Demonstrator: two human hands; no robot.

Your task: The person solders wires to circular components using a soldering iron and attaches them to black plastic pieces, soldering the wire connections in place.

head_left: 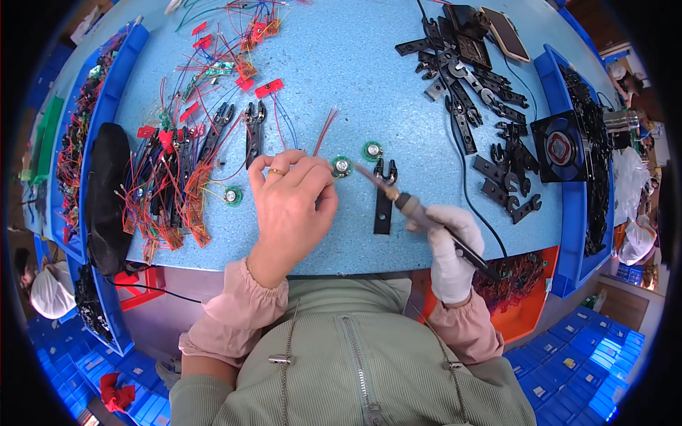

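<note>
My bare left hand point(293, 199), with a ring on one finger, is closed in a pinch over the middle of the table, its fingertips mostly hidden. Thin red wires point(327, 128) stick out just beyond the fingers; whether they are gripped cannot be made out. A small round metal part with a green rim point(342, 167) lies beside those fingers. In a white glove, my right hand point(455, 248) grips a soldering iron point(412, 207), its tip pointing up and left toward that round part. A similar round part point(372, 150) and a black forked plastic piece point(384, 202) lie close to the tip.
Wired black pieces point(174, 177) and another round part point(232, 195) lie left. Black forked pieces point(513, 160), a phone point(505, 33), a fan point(561, 147) and a cable point(463, 163) are right. Blue bins point(106, 92) point(558, 78) flank the blue table point(312, 71).
</note>
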